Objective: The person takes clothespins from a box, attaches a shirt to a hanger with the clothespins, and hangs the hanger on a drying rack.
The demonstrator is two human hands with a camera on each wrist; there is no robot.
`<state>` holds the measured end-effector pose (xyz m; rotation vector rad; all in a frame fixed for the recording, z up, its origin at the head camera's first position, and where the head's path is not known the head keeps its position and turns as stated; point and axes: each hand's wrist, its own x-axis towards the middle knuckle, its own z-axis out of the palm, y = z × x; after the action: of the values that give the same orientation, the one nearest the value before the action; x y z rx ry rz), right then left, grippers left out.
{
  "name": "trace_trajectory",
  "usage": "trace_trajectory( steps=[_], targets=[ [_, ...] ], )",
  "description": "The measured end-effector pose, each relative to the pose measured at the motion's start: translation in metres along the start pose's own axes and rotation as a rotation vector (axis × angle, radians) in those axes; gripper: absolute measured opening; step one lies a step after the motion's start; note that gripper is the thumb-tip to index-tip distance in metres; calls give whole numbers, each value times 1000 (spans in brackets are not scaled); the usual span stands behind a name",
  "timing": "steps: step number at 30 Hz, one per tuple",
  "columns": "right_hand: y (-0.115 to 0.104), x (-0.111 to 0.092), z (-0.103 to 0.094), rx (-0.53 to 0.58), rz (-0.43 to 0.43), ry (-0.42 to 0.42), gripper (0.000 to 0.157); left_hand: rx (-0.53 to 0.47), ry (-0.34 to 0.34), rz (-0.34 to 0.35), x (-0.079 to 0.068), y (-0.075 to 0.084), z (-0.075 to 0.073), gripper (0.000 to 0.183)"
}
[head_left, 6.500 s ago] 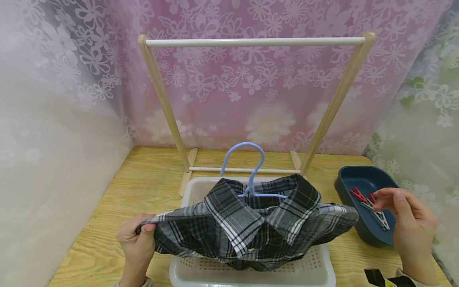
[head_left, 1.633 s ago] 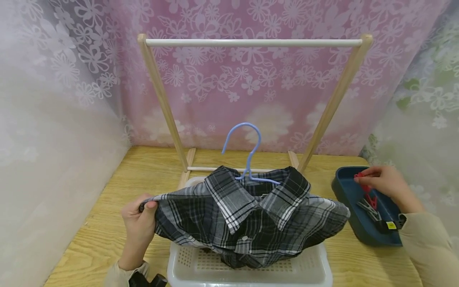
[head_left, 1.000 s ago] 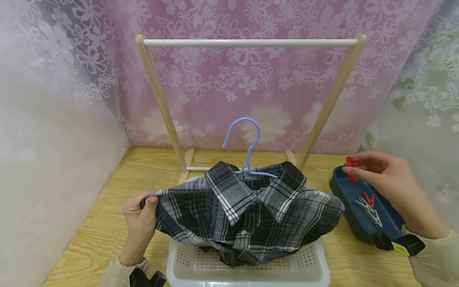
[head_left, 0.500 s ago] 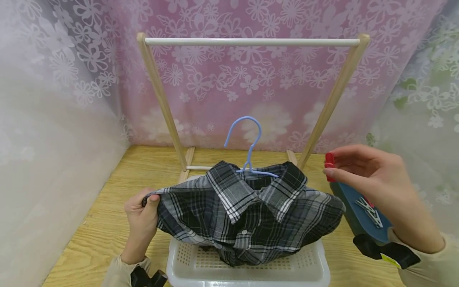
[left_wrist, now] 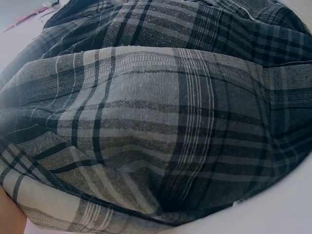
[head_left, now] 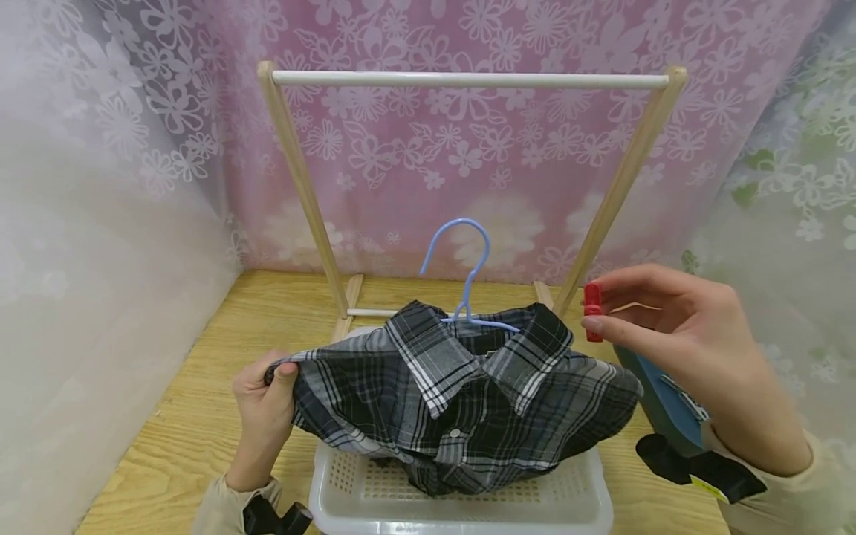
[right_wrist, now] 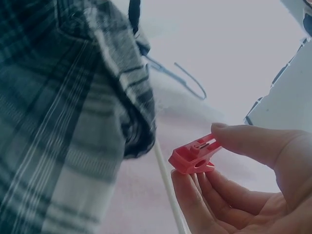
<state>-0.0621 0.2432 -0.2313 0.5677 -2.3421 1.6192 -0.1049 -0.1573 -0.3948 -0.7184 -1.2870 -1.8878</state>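
Note:
My left hand [head_left: 263,401] grips the end of one sleeve of a black, grey and white plaid shirt [head_left: 414,401], thumb on top of the cloth. A light blue hanger [head_left: 478,253] sits inside the collar with its hook standing up. Between the thumb and fingers of my right hand [head_left: 682,327] is a red clothespin [head_left: 592,312], held just above and right of the other shoulder. The right wrist view shows this clothespin [right_wrist: 194,155] apart from the cloth. Plaid fabric [left_wrist: 146,126] fills most of the left wrist view.
Below the shirt stands a white perforated basket [head_left: 461,520]. Behind it rises a wooden rack with a white top bar [head_left: 468,79]. A dark blue bin [head_left: 658,416] with a pale clothespin [head_left: 685,397] is partly hidden by my right hand. Patterned curtains enclose the wooden table [head_left: 200,371].
My right hand has taken the red clothespin out of the blue bin and brought it left toward the shirt. The shirt and hanger rose slightly earlier; my left hand keeps its hold on the sleeve.

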Motion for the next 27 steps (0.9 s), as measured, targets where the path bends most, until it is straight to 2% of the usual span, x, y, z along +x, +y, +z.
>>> trace_trajectory(
  steps=[4,12,21,27],
  targets=[
    [-5,1,6,91,-75,-29,35,-9,3,-5,0,-1,1,43],
    [-17,6,24,165,-190,-51,39,-23,-4,-13,-1,-1,0,42],
    [-28,13,46,218,-270,-143,43,-29,-1,-9,-2,0,1,40],
    [-35,15,62,241,-287,-168,42,-54,12,4,-3,0,0,37]
  ],
)
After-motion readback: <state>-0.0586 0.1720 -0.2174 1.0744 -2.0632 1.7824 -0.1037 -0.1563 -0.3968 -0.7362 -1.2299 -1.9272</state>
